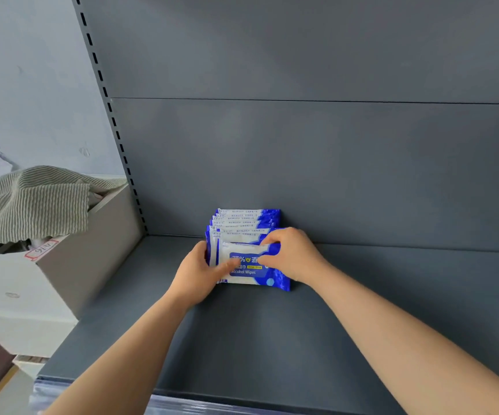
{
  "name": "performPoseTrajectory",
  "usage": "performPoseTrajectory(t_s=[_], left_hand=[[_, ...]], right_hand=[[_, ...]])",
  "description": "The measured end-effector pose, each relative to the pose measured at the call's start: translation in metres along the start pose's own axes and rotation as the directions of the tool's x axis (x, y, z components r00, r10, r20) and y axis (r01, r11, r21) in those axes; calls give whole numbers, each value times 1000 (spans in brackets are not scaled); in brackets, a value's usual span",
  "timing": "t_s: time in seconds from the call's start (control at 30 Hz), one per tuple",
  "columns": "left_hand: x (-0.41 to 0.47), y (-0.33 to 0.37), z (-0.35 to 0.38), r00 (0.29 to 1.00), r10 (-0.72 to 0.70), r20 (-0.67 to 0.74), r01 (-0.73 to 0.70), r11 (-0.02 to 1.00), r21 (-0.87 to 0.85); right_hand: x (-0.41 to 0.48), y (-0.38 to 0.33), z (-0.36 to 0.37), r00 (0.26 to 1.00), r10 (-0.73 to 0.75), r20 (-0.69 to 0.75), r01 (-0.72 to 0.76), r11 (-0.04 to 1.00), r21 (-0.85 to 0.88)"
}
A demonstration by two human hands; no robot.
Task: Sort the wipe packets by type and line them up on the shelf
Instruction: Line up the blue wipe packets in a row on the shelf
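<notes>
Head view, frame centre: left hand (200, 271) and right hand (290, 255) both grip the front alcohol-wipe packet (249, 273) on the shelf (272, 339), probably upright against the row (243, 220) behind; best to square edges flush before letting go.

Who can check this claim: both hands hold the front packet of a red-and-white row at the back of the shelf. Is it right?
Not quite: the head view shows the row is blue and white, not red. The left hand and right hand do hold the front packet, at the back of the shelf.
</notes>
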State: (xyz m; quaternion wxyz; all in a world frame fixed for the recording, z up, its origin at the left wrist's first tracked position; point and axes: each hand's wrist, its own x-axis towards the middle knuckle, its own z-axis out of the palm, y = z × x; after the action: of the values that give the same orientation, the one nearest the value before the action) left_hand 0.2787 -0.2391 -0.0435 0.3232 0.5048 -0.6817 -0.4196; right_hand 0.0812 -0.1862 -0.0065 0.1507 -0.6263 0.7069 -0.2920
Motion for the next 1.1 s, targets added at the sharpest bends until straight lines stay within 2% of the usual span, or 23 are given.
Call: performPoseTrajectory(t_s=[0.07, 0.1, 0.17, 0.23, 0.33, 0.5, 0.6, 0.67, 0.73, 0.87, 0.97, 1.1], left_hand=[[0, -2, -2, 999, 28, -16, -24, 977, 212], [0, -3, -4, 998, 42, -42, -30, 966, 255], [0, -5, -6, 995, 53, -84, -32, 972, 233], [1, -6, -7, 998, 32, -55, -25, 992, 127], [3, -3, -2, 997, 58, 48, -63, 994, 92], [0, -3, -2, 987, 146, 71, -154, 981, 117], [-2, -6, -7, 978, 139, 157, -161, 977, 141], [1, -6, -10, 975, 122, 185, -139, 987, 81], [6, -4, -9, 972, 109, 209, -118, 992, 34], [20, 1, -2, 966, 118, 230, -135, 989, 59], [25, 3, -4, 969, 136, 207, -153, 986, 71], [22, 0, -9, 971, 140, 195, -152, 987, 47]], right_hand=[[-4, 0, 5, 995, 27, -101, -32, 998, -54], [-7, 1, 5, 988, 76, -135, -85, 994, -64], [-11, 8, 5, 970, 209, -126, -212, 977, -11], [-11, 15, 9, 963, 264, -48, -259, 961, 101], [-9, 17, 15, 982, 190, -19, -183, 967, 175], [-6, 7, 24, 995, 96, -27, -91, 982, 165], [-8, 15, 28, 994, 108, -28, -102, 982, 157], [-8, 20, 25, 990, 141, -20, -134, 973, 188], [-4, 24, 23, 985, 164, 52, -172, 955, 243], [4, 24, 24, 968, 158, 197, -221, 908, 356], [4, 21, 27, 976, 100, 193, -172, 898, 404], [5, 25, 28, 986, 116, 118, -154, 905, 396]])
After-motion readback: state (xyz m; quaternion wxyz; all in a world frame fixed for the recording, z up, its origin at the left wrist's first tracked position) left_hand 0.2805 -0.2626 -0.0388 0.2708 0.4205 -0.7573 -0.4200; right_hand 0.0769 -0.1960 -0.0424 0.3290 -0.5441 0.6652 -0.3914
